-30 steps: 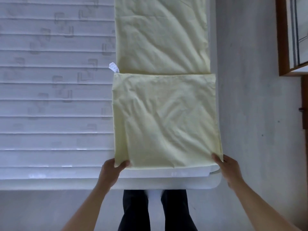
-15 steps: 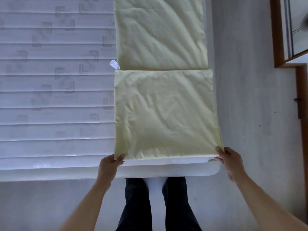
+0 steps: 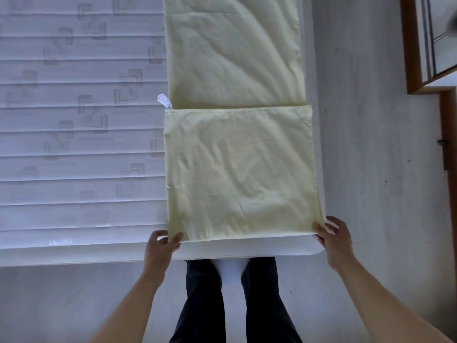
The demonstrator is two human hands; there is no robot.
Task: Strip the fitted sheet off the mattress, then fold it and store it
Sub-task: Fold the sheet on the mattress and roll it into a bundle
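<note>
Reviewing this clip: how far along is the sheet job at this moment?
Stripping looks done: the mattress is bare, and the pale yellow fitted sheet lies on it as a long strip with its near end doubled over. Folding is in hand: the left hand and right hand pinch the two near corners of that folded part. Further folds and storing remain; no storage spot is clearly shown.

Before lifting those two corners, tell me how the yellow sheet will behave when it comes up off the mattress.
The fitted sheet will probably sag between the left hand and the right hand: its creases suggest thin, limp cloth. It looks light for its area. The folded layers may slide apart, since only the near corners are pinched. The mattress looks smooth, so it should drag easily.
</note>
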